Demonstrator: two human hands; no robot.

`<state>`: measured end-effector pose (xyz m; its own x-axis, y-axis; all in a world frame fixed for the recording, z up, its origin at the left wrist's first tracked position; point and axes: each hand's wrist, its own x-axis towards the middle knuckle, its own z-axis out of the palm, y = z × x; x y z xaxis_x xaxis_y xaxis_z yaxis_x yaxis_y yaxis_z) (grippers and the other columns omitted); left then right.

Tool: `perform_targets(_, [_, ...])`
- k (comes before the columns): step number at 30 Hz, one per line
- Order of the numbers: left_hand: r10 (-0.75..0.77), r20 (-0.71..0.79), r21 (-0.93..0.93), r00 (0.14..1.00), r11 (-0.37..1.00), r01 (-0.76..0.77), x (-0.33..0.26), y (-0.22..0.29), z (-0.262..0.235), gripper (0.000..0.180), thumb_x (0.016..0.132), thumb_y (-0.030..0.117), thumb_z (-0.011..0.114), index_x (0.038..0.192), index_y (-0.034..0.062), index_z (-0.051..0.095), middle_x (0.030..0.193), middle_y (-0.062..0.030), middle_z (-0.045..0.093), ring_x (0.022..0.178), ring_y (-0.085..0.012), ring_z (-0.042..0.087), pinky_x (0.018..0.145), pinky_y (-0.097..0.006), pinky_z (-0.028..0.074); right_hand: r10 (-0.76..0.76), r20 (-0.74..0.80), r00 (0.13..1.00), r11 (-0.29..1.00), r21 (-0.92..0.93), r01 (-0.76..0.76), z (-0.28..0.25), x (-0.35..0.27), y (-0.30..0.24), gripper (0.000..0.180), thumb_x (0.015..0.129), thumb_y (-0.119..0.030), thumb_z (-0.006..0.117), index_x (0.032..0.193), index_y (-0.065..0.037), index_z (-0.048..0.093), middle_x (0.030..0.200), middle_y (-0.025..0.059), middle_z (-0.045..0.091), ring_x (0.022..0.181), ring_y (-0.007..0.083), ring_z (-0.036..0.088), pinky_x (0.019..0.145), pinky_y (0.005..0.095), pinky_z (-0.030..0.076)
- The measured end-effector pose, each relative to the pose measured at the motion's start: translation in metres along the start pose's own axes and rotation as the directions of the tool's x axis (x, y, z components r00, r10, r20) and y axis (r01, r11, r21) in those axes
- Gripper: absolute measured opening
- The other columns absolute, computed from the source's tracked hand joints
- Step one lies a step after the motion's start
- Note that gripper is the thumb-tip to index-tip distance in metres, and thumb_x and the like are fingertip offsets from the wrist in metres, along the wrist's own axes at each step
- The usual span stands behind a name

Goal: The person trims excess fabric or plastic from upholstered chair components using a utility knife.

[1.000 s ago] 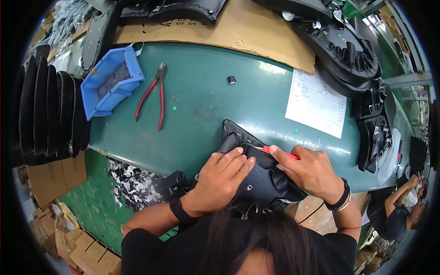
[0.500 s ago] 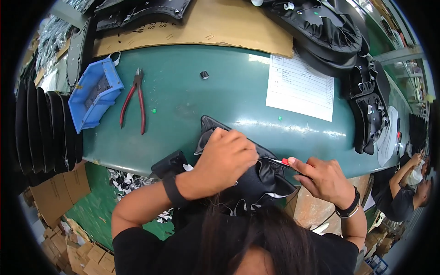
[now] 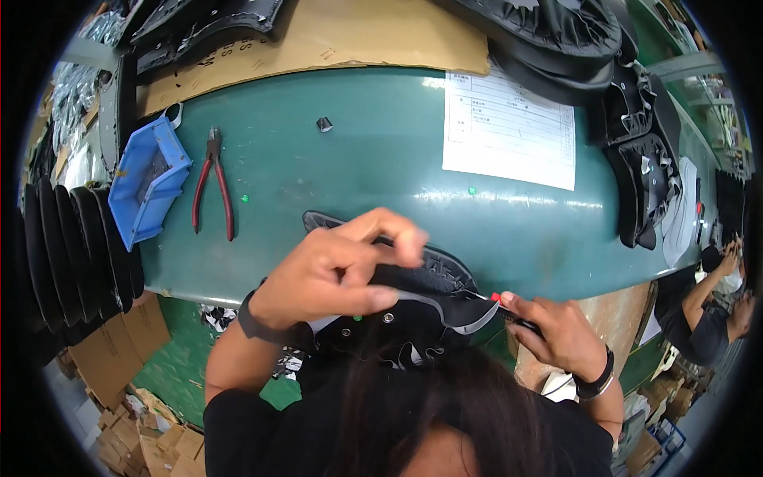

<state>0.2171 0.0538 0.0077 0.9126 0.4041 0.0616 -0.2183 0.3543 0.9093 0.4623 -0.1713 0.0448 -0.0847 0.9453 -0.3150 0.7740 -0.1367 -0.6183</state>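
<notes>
A black padded piece [image 3: 437, 270] with a loose cover flap lies at the near table edge, in front of my body. Over its left part hovers my left hand [image 3: 322, 274], fingers bent and apart with nothing visible between them. My right hand [image 3: 560, 334] is closed round a utility knife [image 3: 520, 322] with a black handle and a red slider. The knife's thin tip points left, at the right end of the padded piece; whether the blade touches the cover is too small to tell.
Red-handled pliers [image 3: 213, 179] and a blue bin [image 3: 131, 187] lie at left, beside stacked black pads [image 3: 67, 254]. A printed sheet [image 3: 513, 135], a cardboard sheet [image 3: 366, 40], a small black scrap [image 3: 323, 124] and more black covered parts [image 3: 556, 48] are farther back. Another person [image 3: 695, 310] works at far right.
My left hand has let go of the cover and moved left, its fingers opening. The padded piece has turned and opened out, showing its inner side. The knife stays in my right hand.
</notes>
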Motion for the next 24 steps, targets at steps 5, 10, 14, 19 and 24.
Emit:
perform_targets(5, [-0.253, 0.009, 0.865, 0.968, 0.488, 0.119, 0.015, -0.013, 0.037, 0.026, 0.09, 0.023, 0.067, 0.074, 0.0081, 0.053, 0.079, -0.0063, 0.06, 0.065, -0.015, 0.06, 0.057, -0.032, 0.048, 0.052, 0.053, 0.997, 0.999, -0.014, -0.051, -0.011, 0.01, -0.009, 0.049, 0.085, -0.017, 0.07, 0.133, -0.015, 0.057, 0.067, 0.009, 0.054, 0.058, 0.0312, 0.057, 0.053, 0.0402, 0.046])
perform_targets(10, [-0.105, 0.183, 0.946, 0.977, 0.288, -0.146, 0.016, -0.022, 0.038, 0.033, 0.081, 0.037, 0.074, 0.071, 0.0095, 0.058, 0.069, -0.0007, 0.053, 0.067, -0.0208, 0.056, 0.057, -0.035, 0.044, 0.062, -0.066, 0.996, 0.986, 0.16, -0.051, 0.018, 0.002, -0.013, 0.054, 0.086, -0.013, 0.071, 0.135, -0.005, 0.052, 0.083, 0.0143, 0.066, 0.07, 0.0322, 0.066, 0.061, 0.0394, 0.053])
perform_targets(14, [-0.007, 0.112, 0.453, 0.994, 0.89, -0.045, 0.026, 0.009, 0.016, 0.032, 0.075, 0.007, 0.076, 0.058, 0.0042, 0.05, 0.084, -0.0061, 0.052, 0.079, -0.0163, 0.057, 0.063, -0.033, 0.046, 0.271, -0.16, 0.949, 0.913, 0.355, -0.201, 0.059, -0.047, -0.034, 0.058, 0.084, -0.009, 0.074, 0.136, -0.002, 0.049, 0.094, 0.0207, 0.068, 0.078, 0.0354, 0.069, 0.066, 0.039, 0.056])
perform_targets(19, [0.009, -0.015, 0.697, 1.0, 0.717, 0.004, 0.031, 0.019, 0.02, 0.018, 0.081, 0.007, 0.071, 0.071, 0.0032, 0.056, 0.084, -0.0073, 0.056, 0.089, -0.0204, 0.063, 0.066, -0.035, 0.051, 0.145, -0.285, 0.948, 0.979, 0.177, -0.097, 0.043, 0.002, -0.033, 0.055, 0.085, -0.01, 0.072, 0.136, -0.004, 0.05, 0.088, 0.0199, 0.066, 0.072, 0.0373, 0.065, 0.063, 0.0437, 0.052])
perform_targets(24, [0.103, 0.111, 0.992, 0.988, 0.043, -0.116, 0.028, -0.003, 0.012, 0.027, 0.076, 0.029, 0.074, 0.069, 0.0069, 0.062, 0.073, -0.0093, 0.054, 0.079, -0.0254, 0.052, 0.064, -0.034, 0.041, 0.041, -0.154, 0.987, 0.996, -0.075, -0.053, 0.013, 0.048, -0.036, 0.052, 0.089, -0.014, 0.067, 0.137, -0.007, 0.05, 0.086, 0.02, 0.065, 0.07, 0.04, 0.062, 0.059, 0.0482, 0.047])
